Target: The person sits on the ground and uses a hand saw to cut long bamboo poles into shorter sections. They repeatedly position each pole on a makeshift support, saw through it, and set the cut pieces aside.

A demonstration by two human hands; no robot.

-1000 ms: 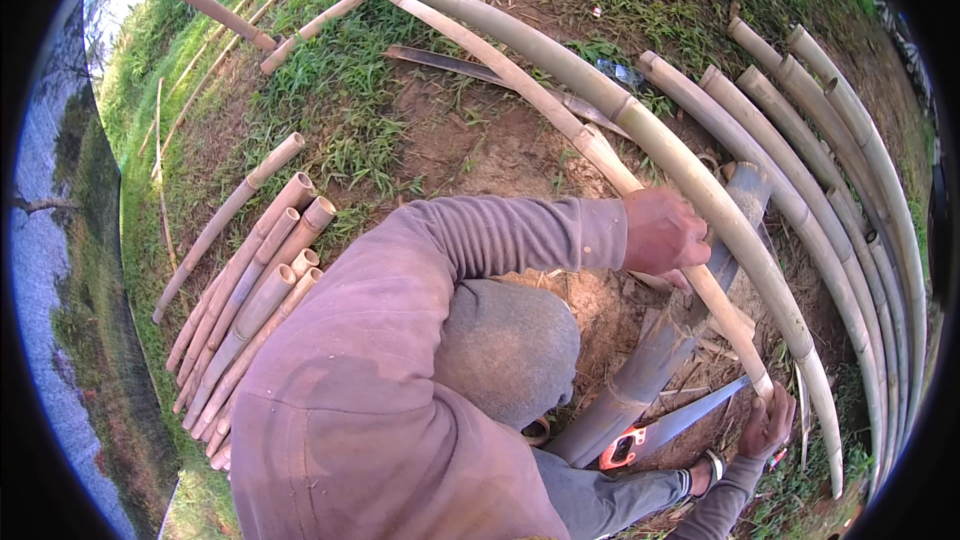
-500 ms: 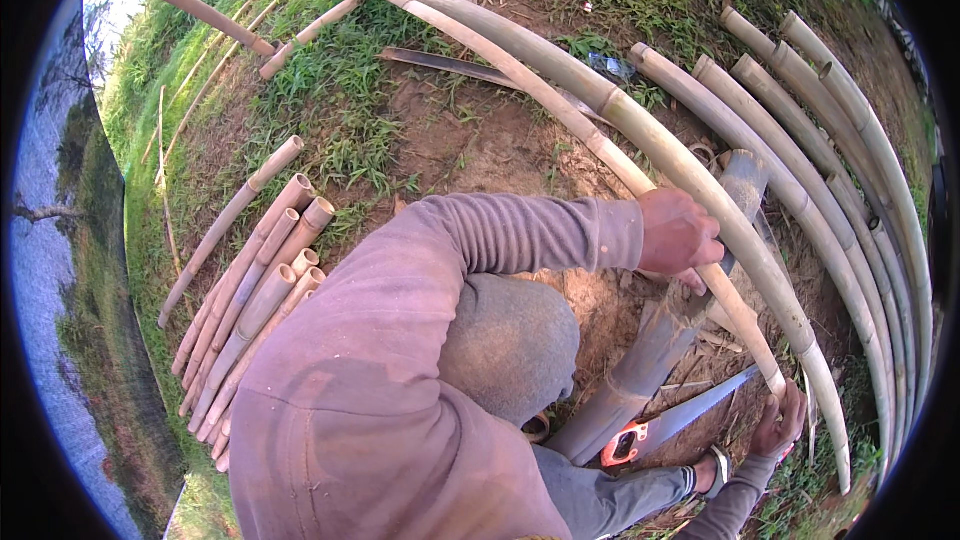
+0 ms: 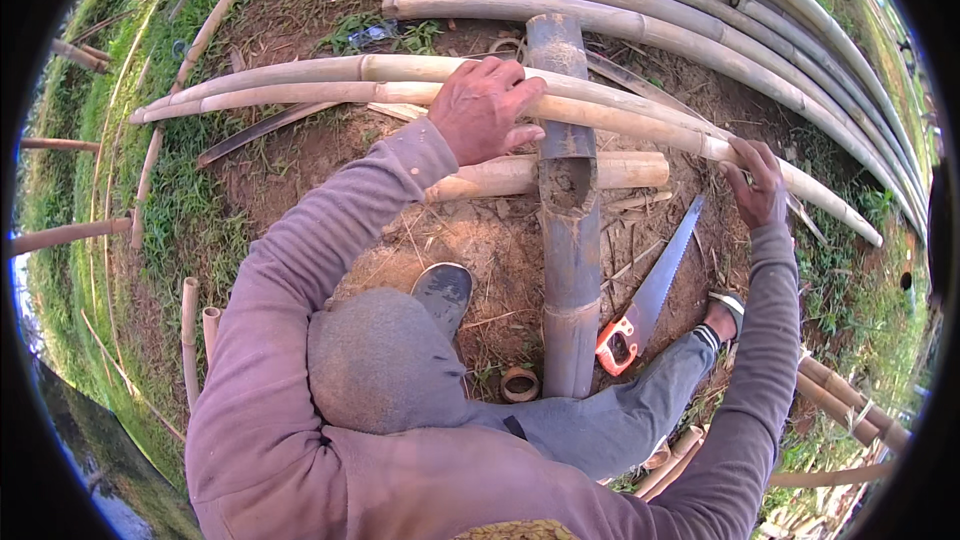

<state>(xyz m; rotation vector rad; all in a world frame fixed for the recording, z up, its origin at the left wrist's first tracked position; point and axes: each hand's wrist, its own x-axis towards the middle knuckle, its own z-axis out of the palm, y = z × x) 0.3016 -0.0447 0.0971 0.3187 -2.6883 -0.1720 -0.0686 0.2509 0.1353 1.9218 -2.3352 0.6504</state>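
My left hand [image 3: 487,110] grips a pale bamboo pole [image 3: 640,123], thumb on the near side and fingers over the top. Closed around that pole's right end are the fingers of my right hand [image 3: 757,183]. Along its far side runs a second, longer bamboo pole [image 3: 820,195], close against it. Both cross over a thick dark bamboo piece [image 3: 572,280], which has a notch cut in its upper face. A handsaw [image 3: 655,285] with an orange handle lies to the right of the dark piece. A short pale bamboo length [image 3: 630,170] lies crosswise beneath.
Several long bamboo poles [image 3: 600,15] lie side by side at the far right. A cut bamboo ring [image 3: 519,384] sits by my leg. Bamboo split [image 3: 265,130] rests on soil at the left. More bamboo [image 3: 850,405] lies at the lower right.
My view has turned, so the poles now run across it. My left hand has shifted left of the dark bamboo, its grip looser. The two poles lie closer together.
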